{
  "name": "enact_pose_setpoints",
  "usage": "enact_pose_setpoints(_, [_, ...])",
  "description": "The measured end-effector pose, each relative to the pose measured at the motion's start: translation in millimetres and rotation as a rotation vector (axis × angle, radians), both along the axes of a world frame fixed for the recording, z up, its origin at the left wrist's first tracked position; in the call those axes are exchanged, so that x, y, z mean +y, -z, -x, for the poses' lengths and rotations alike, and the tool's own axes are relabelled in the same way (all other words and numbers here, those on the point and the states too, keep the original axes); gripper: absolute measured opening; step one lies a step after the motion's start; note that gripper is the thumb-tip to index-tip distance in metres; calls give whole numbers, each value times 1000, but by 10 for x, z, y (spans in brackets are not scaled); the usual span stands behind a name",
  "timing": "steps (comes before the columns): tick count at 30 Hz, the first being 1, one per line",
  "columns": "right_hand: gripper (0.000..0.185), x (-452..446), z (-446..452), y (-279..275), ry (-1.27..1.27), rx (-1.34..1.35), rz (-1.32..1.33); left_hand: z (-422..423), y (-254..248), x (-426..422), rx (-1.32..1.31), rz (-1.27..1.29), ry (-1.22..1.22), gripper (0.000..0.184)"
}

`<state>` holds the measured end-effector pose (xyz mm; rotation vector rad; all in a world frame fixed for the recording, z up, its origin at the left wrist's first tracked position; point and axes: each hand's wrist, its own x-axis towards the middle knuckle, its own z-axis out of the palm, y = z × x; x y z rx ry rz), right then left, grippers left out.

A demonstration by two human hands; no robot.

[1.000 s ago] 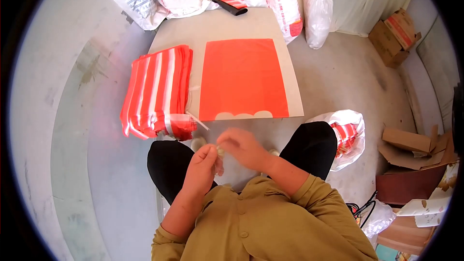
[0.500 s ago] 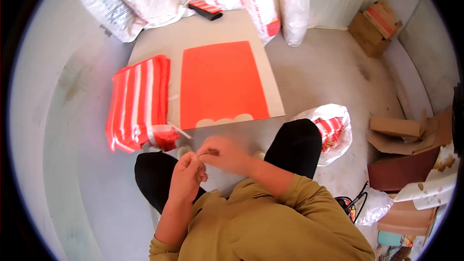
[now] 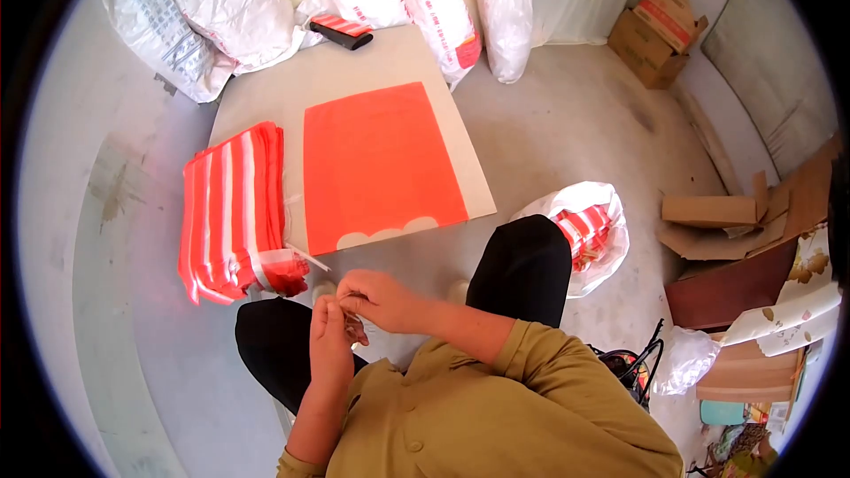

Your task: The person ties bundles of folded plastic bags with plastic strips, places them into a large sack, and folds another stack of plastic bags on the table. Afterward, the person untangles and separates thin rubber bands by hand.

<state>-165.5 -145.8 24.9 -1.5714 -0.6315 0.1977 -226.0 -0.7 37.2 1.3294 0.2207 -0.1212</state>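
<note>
My left hand (image 3: 331,341) is raised over my lap, its fingers pinched together with the tips pointing up. Against it, my right hand (image 3: 382,301) is closed too, thumb and fingertips meeting those of the left. Whatever they pinch is too small and too hidden to name. Beyond the hands, a flat red-orange sheet (image 3: 381,168) with a scalloped near edge lies on a beige board (image 3: 252,93). To its left sits a thick stack of red-and-white striped sheets (image 3: 232,212), with a thin white strip (image 3: 308,257) sticking out toward my hands.
A white sack (image 3: 615,252) holding striped pieces stands beside my right knee. At the board's far edge lies a black-and-striped roll (image 3: 341,33), with several white sacks (image 3: 443,9) behind. Cardboard boxes (image 3: 651,44) stand far right; torn cardboard (image 3: 717,210) and a plastic bag (image 3: 686,358) are nearer.
My right hand has turned inward and come closer onto the left fingertips. A thin dark thing that showed at its fingers is now hidden. The whole view has shifted slightly.
</note>
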Motion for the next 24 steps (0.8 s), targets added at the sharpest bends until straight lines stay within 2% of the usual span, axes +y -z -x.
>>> enact_pose_setpoints(4, [11,14,29,17,43,35,0,13,31,-31,-26,0,42,22])
enact_pose_setpoints(6, [11,10,46,-10,7,210,-67,34,-91,-115,12,-63,18,23])
enact_pose_setpoints(7, [10,6,45,2,19,211,-81,35,-136,-138,32,-93,4,24])
enact_pose_setpoints(8, [10,1,44,14,32,212,-94,16,-135,-133,19,-46,-19,25])
enact_pose_setpoints(10, [8,17,11,115,106,43,-89,-13,-104,-89,-5,41,-78,27])
enact_pose_setpoints(12, [7,12,-28,129,128,45,-90,-4,-62,-18,37,126,-58,30])
enact_pose_setpoints(15, [7,-19,-23,131,116,106,-82,20,-14,31,15,-2,-42,22])
enact_pose_setpoints(19, [10,-60,13,-52,101,176,-73,9,-22,33,-64,-11,-81,16])
enact_pose_setpoints(22, [9,-47,13,-48,77,205,-129,-1,-20,38,-103,-23,-107,19])
enact_pose_setpoints(24, [10,-37,10,-20,80,143,-132,-12,20,57,-217,-250,-114,19])
